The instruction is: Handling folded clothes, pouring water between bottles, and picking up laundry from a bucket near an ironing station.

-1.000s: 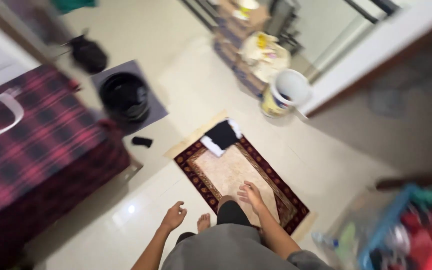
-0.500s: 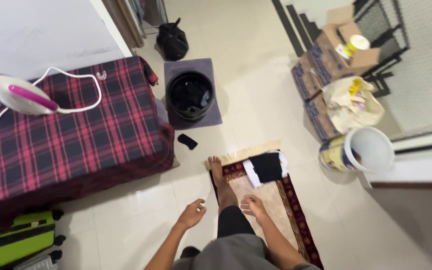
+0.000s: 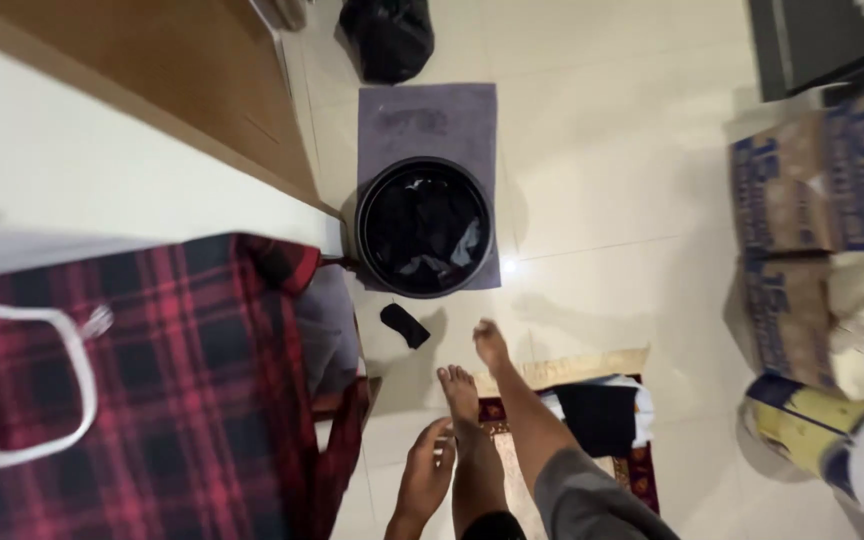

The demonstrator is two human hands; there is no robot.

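Note:
My right hand [image 3: 490, 344] reaches forward over the tiled floor, empty, with its fingers loosely apart. It is closest to a small black sock [image 3: 404, 325] on the tiles and a black bucket [image 3: 424, 227] holding dark clothes. My left hand [image 3: 427, 470] hangs lower, also empty, beside my bare foot [image 3: 458, 386]. The foot stands at the fringed end of a dark red patterned rug [image 3: 639, 468]. A folded black and white garment [image 3: 597, 414] lies on that end of the rug.
The bucket stands on a grey mat [image 3: 427, 115], with a black bag [image 3: 387, 35] beyond it. A table under a red plaid cloth [image 3: 172, 400] with a white cord [image 3: 80, 385] fills the left. Cardboard boxes [image 3: 802, 200] and a yellow-and-blue pail [image 3: 812, 430] stand on the right.
The view has moved forward and tilted down toward the black bucket. My right hand has stretched out ahead past the rug's end. The iron on the table has left the view.

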